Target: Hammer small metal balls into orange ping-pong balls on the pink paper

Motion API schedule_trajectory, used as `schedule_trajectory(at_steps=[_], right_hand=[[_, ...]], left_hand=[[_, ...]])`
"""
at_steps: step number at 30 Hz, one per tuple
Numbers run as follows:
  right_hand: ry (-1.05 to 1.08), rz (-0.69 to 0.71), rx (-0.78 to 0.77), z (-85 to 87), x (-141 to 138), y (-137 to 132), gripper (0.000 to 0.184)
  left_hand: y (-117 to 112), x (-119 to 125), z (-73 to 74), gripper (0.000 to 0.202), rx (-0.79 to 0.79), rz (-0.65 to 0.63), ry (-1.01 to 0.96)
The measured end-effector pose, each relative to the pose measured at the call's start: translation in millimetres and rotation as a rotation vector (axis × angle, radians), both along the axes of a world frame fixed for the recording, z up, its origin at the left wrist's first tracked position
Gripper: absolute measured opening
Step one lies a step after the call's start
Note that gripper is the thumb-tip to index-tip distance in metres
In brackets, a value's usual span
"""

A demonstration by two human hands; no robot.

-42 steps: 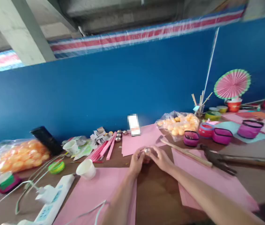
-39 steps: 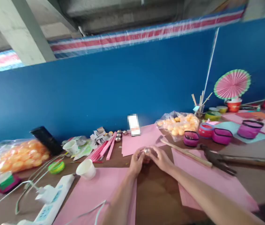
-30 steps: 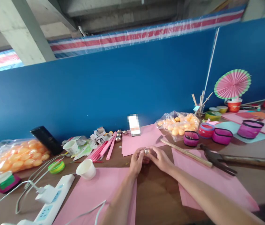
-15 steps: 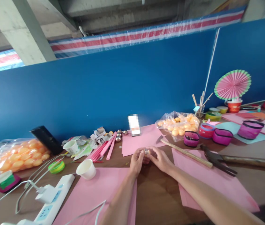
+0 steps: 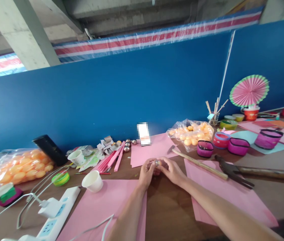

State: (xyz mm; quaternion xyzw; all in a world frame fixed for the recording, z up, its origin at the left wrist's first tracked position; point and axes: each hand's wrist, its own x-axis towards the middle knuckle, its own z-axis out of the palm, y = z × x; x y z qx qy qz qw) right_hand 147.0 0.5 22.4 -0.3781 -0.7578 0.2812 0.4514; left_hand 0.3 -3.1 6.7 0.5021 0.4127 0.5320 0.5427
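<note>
A small shiny silver-and-gold metal piece sits pinched between the fingertips of both hands, above the brown table; its exact kind is too small to make out. My left hand grips it from the left with thumb and fingers closed. From the right, my right hand closes on the same piece, fingers bent around it. Pink paper sheets lie under my left forearm, and more pink sheets under my right. Several shiny metal balls rest farther back.
A claw hammer and a wooden-handled small hammer lie to the right. Bags of orange balls stand left and back right. A white cup, power strip and cables are at left. Magenta pouches sit at right.
The small shiny piece has turned slightly between my fingertips. Both hands stay in nearly the same place, and everything on the table is unchanged.
</note>
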Motion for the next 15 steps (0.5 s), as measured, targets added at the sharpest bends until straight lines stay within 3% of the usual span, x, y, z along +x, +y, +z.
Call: schedule_trajectory(at_steps=[15], right_hand=[[0.023, -0.038, -0.001, -2.5, 0.3, 1.2, 0.023]], left_hand=[[-0.6, 0.3, 2.0, 0.044, -0.008, -0.004, -0.015]])
